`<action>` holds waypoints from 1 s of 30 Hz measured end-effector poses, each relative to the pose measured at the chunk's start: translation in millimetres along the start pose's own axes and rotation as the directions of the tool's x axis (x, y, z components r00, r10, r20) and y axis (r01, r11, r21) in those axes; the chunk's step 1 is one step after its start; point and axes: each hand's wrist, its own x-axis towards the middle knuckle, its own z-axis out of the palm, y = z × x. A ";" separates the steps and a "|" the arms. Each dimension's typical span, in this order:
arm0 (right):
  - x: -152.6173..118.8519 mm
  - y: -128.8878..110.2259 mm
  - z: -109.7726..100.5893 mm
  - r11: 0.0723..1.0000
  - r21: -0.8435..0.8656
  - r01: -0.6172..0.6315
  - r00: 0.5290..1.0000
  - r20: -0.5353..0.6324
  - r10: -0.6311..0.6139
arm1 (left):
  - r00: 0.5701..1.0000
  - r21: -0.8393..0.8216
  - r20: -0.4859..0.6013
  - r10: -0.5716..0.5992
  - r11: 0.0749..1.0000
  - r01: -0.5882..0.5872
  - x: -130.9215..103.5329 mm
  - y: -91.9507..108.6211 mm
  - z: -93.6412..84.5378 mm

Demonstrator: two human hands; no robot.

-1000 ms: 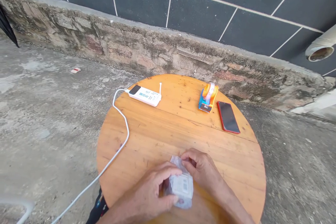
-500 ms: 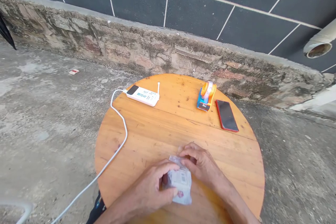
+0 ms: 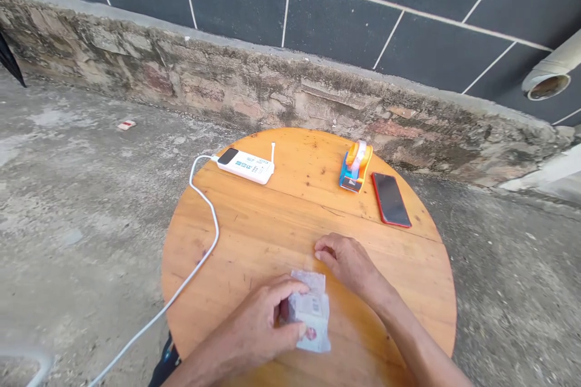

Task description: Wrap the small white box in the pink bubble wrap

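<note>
A small box wrapped in cloudy clear plastic [image 3: 315, 309], with a printed label and a reddish spot, sits near the front of the round table. My left hand [image 3: 275, 314] grips it from the left, thumb on the near part and fingers along the far part. A flap of the plastic stands out flat beyond the box. Just past that flap, to the right, is my right hand [image 3: 344, 257], its thumb and fingers pinched together. A faint see-through strip may run from the fingertips toward the flap; I cannot make it out.
On the wooden table [image 3: 254, 224] lie a white power bank [image 3: 246, 165] with a white cable [image 3: 216, 217] trailing off left, an orange and blue tape dispenser [image 3: 355, 168], and a red-edged phone [image 3: 391, 199]. A stone-based wall [image 3: 254, 81] stands behind.
My right hand has moved up and away from the wrapped box, and the plastic flap at its far end now lies spread out. My left hand keeps its hold.
</note>
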 end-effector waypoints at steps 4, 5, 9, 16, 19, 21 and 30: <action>4.9 -10.7 -2.5 0.994 -0.095 -0.043 0.997 0.057 0.049 | 1.000 0.012 0.004 -0.014 1.000 0.014 0.7 1.0 -0.6; 5.9 -12.3 -1.8 0.991 -0.122 -0.045 0.997 0.064 0.053 | 1.000 0.016 0.003 -0.016 1.000 0.016 0.8 0.9 -0.6; 6.8 -13.6 3.2 0.981 -0.195 -0.005 0.998 0.062 0.017 | 1.000 0.011 -0.004 -0.012 1.000 0.012 0.6 -1.6 0.3; -1.4 -13.7 0.9 0.982 -0.182 0.053 0.999 0.019 -0.051 | 1.000 -0.040 0.010 0.004 0.999 -0.003 -1.5 -3.1 1.2; -4.1 -13.4 -1.3 0.997 -0.065 0.030 0.999 0.035 -0.028 | 1.000 -0.039 0.014 0.000 0.999 0.001 -1.0 -1.4 0.7; -4.7 -12.2 -1.4 0.999 0.045 0.024 0.998 0.050 -0.026 | 1.000 -0.035 0.014 -0.008 0.999 0.009 -0.5 -0.7 0.6; -8.3 -7.3 0.6 0.923 0.368 0.112 0.992 0.016 -0.127 | 1.000 -0.005 0.005 0.007 1.000 -0.006 -0.5 -4.6 0.9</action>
